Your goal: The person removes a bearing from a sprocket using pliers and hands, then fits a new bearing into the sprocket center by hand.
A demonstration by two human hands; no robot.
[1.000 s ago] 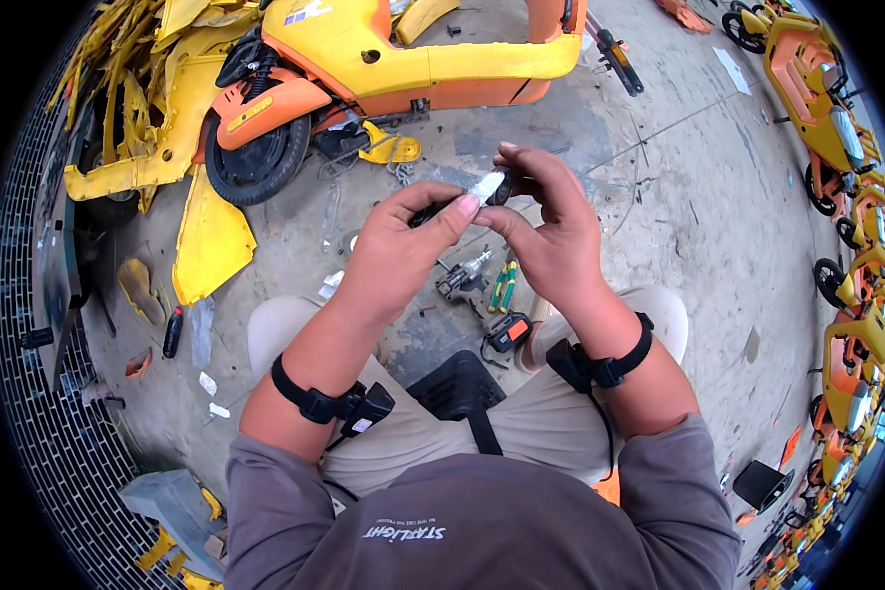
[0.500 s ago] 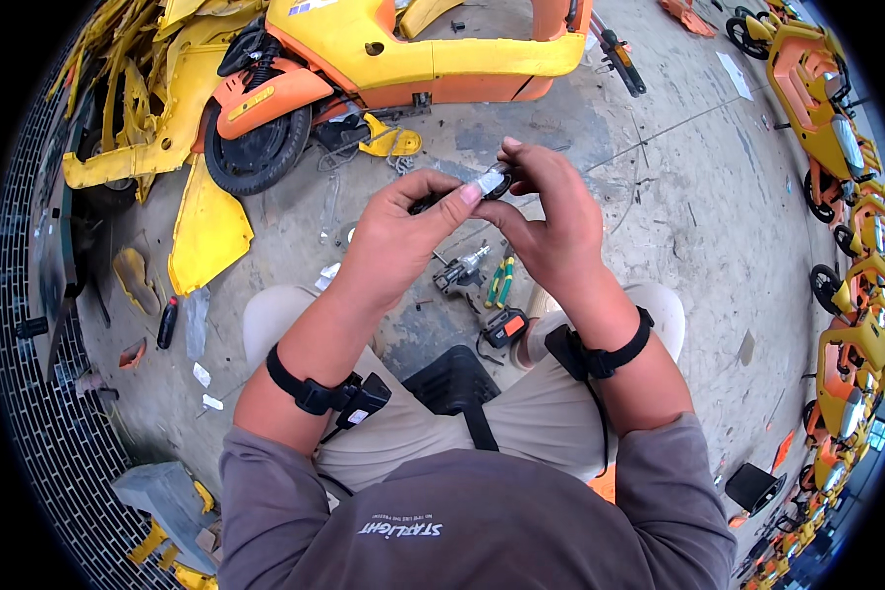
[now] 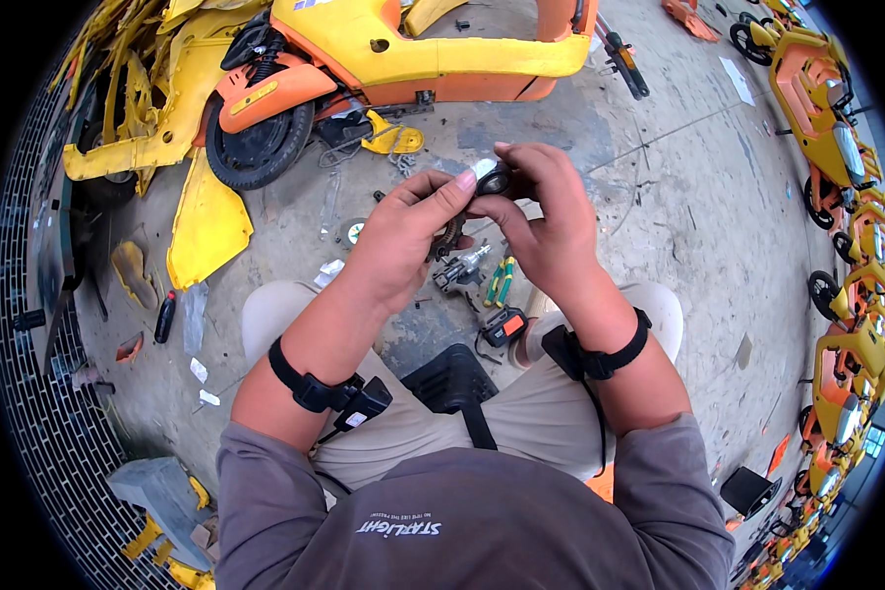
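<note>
In front of me, both hands are raised over the floor around a small black round part (image 3: 494, 181) with a whitish patch at its upper left. My left hand (image 3: 393, 236) pinches it between thumb and fingers. The curled fingers of my right hand (image 3: 553, 218) close on its right side, thumb below. A brownish, toothed-looking piece (image 3: 448, 239) shows under my left fingers; whether it is joined to the black part I cannot tell. Below the hands lie a metal tool head (image 3: 460, 271), green-and-yellow pliers (image 3: 500, 282) and a black-and-red cordless tool (image 3: 504, 326).
A yellow-and-orange scooter body (image 3: 433, 59) with its wheel (image 3: 261, 147) lies ahead. Yellow panels (image 3: 208, 221) are piled at the left, beside a dark bottle (image 3: 166, 317). A row of yellow scooters (image 3: 846, 374) lines the right. A grey block (image 3: 162, 501) stands lower left.
The part has turned in my fingers, so its black round face now shows. My left hand has rolled, and the brownish piece beneath it has come into sight. The right hand has shifted slightly left.
</note>
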